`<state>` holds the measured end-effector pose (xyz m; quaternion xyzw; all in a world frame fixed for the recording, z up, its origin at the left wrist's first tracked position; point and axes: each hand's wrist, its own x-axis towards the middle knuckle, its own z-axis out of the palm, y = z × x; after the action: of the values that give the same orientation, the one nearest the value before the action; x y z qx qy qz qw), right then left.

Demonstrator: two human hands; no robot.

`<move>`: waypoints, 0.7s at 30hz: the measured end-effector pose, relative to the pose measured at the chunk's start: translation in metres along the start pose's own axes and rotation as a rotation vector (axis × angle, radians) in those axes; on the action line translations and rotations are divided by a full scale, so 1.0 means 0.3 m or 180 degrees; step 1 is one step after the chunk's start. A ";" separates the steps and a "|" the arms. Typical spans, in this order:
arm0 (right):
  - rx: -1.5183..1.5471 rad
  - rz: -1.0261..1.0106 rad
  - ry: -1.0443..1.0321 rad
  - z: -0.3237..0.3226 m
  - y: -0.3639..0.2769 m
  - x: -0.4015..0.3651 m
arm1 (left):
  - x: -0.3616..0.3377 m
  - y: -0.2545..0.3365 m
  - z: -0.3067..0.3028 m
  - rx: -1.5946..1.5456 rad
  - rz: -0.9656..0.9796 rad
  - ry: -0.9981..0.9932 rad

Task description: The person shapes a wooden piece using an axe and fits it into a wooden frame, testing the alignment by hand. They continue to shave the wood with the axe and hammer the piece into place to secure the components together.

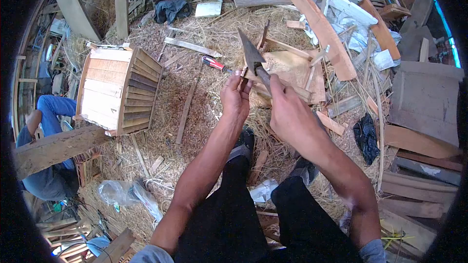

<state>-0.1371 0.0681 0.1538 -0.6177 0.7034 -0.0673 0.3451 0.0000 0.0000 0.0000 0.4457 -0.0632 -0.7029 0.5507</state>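
In my right hand [290, 104] is a hand tool with a flat, pointed dark metal blade [251, 53], gripped by its handle, blade toward the upper left. My left hand [236, 95] is just beside it, thumb and fingers pinched around a small dark strip [244, 74] whose kind I cannot make out. Close to the left fingertips is a red-and-black handled screwdriver [213, 63], pointing toward that hand. Beyond both hands, a light wooden panel [287, 70] with thin wooden strips lies on the straw-covered ground.
A slatted wooden tub-like piece [119, 90] stands to the left, near a thick beam [63, 148] and another person's blue-clad leg [51, 112]. Curved planks [317, 24] lie at upper right. A dark plastic bag [366, 139] and stacked boards [424, 185] are on the right.
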 end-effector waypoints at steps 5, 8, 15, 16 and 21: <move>0.0638 -0.0247 0.0813 -0.040 0.084 -0.101 | -0.073 -0.021 0.075 0.0078 0.0023 -0.0161; 0.0856 -0.0337 0.1212 -0.063 0.132 -0.136 | -0.118 0.039 0.192 0.0201 0.0259 -0.0400; 0.1390 -0.0014 0.1875 -0.117 0.227 -0.214 | -0.190 0.083 0.372 0.1946 0.1463 -0.1705; 0.1445 -0.0027 0.1917 -0.116 0.234 -0.222 | -0.180 0.056 0.357 0.1990 0.1608 -0.1926; 0.1470 -0.0191 0.1987 -0.050 0.275 -0.232 | -0.160 0.000 0.234 0.2407 0.1905 -0.2196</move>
<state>-0.2134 0.1457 0.1501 -0.4938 0.7226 -0.4186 0.2424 -0.0491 0.0116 0.0686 0.3196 -0.6076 -0.5500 0.4756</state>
